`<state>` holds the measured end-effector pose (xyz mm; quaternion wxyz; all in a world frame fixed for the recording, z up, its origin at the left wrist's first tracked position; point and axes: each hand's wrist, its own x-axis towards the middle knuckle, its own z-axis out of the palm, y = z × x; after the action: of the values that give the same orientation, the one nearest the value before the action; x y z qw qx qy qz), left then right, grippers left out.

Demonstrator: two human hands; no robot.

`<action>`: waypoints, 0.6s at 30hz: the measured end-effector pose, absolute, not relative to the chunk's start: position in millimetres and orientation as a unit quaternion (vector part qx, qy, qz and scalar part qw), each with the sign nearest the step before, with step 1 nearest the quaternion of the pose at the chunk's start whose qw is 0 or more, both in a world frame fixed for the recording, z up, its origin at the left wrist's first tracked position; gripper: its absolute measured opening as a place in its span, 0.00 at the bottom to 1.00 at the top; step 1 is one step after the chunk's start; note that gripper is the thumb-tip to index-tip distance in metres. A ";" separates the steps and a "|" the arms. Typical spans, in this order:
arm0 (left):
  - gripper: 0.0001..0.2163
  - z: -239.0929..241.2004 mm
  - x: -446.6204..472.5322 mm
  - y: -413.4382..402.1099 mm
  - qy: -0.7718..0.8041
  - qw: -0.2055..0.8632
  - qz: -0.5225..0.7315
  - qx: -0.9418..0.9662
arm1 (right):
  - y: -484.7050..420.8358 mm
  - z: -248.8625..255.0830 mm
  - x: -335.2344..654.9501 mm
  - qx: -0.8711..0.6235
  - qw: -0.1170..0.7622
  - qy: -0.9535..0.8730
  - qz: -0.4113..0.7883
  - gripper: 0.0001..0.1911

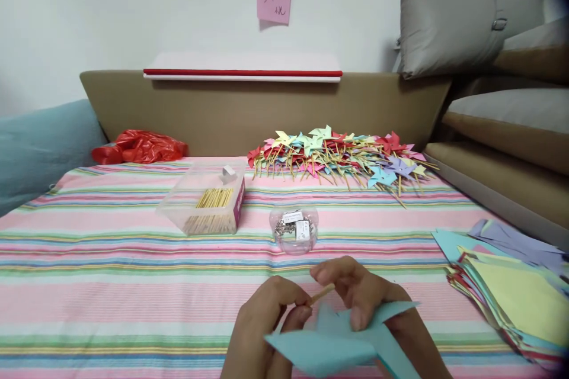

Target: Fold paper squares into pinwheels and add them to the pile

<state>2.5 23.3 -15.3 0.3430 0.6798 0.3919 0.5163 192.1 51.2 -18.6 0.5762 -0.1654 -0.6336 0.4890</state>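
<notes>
My left hand [262,325] is closed, pinching a thin wooden stick [323,293] between thumb and fingers. My right hand [360,299] is curled over a light blue paper pinwheel [338,343] and presses its folded centre against the stick's end. Both hands work low in the middle of the view, above the striped cloth [111,284]. A small round clear container of metal pins [294,228] sits just beyond my hands.
A clear plastic box of wooden sticks [208,201] lies at centre left. A heap of finished coloured pinwheels [338,157] is at the back. Stacked coloured paper sheets [511,284] lie at right. A red plastic bag [140,147] is back left; sofa cushions [448,29] rise behind.
</notes>
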 end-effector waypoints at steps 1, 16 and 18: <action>0.06 -15.4 1.5 22.9 0.388 0.336 0.516 0.686 | 48.6 -13.9 190.0 -0.166 0.575 -0.652 0.465 0.12; 0.06 -10.6 -4.3 22.5 0.373 0.320 0.496 0.716 | 26.8 15.1 174.4 -0.227 0.638 -0.653 0.339 0.06; 0.06 -12.3 -2.6 22.3 0.369 0.324 0.509 0.707 | 26.2 16.6 174.0 -0.224 0.639 -0.653 0.340 0.06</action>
<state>-2.6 22.3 -12.3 0.3238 0.7068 0.3691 0.5094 174.0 26.2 16.6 0.6387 -0.2240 -0.6530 0.3397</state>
